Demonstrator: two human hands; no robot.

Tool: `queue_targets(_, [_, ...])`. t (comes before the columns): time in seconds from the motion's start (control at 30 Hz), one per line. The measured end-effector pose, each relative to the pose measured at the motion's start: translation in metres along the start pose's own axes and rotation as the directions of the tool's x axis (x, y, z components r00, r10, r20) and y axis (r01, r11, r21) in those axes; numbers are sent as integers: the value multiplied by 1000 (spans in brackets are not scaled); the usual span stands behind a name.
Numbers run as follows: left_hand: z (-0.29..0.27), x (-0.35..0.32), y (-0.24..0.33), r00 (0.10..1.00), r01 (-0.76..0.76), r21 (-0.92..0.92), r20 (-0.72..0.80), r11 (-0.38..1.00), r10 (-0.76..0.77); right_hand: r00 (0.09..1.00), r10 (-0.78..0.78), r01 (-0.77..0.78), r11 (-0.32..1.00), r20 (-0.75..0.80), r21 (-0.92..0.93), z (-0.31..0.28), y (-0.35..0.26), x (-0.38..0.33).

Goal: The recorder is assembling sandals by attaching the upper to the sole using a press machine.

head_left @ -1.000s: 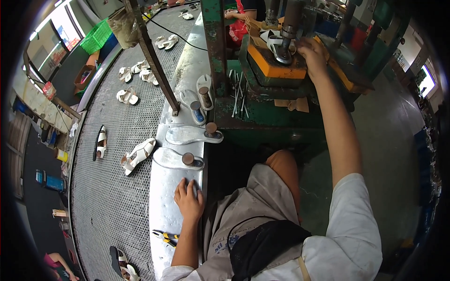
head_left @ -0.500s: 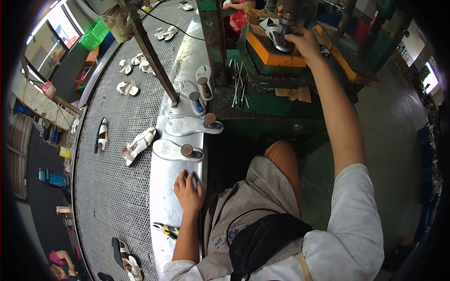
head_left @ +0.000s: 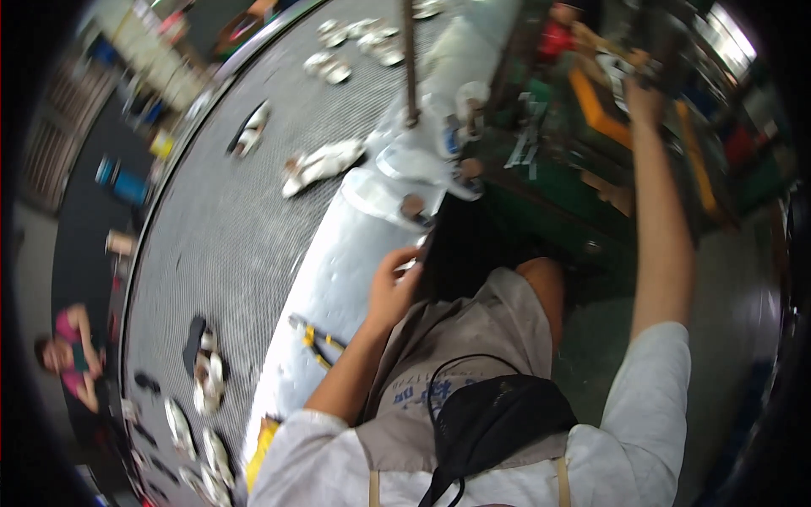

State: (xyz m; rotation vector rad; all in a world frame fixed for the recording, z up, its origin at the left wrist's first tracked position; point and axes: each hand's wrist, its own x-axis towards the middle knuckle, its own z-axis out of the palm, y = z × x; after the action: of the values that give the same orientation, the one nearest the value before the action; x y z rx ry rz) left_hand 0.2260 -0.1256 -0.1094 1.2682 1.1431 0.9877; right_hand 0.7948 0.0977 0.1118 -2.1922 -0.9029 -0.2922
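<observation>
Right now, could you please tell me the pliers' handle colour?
The pliers' handles are yellow and black, clearest in the head view.

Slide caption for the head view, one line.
Right hand at an orange-edged press, left hand at a metal bench's edge, white sandals on mesh beyond.

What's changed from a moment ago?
The head view swung left, bringing more white shoes into sight. The left hand shifted to the edge of the silver metal ledge, fingers more curled. The right hand stays by the orange press block, its grip blurred; the yellow-and-black pliers stay put.
</observation>
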Motion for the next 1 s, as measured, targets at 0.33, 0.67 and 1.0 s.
queue_targets(0.33, [5, 9, 90, 815, 553, -766, 578, 327, -23, 951, 4, -251, 595, 309, 764, -63, -111, -404])
queue_targets(0.67, [-331, 50, -27, 769, 194, 665, -560, 721, 309, 418, -686, -190, 575, 595, 796, -16, -100, -515])
queue_targets(1.0, [-527, -79, -16, 689, 713, 653, -720, 254, -83, 358, -729, -96, 592, 583, 800, 23, -69, -495])
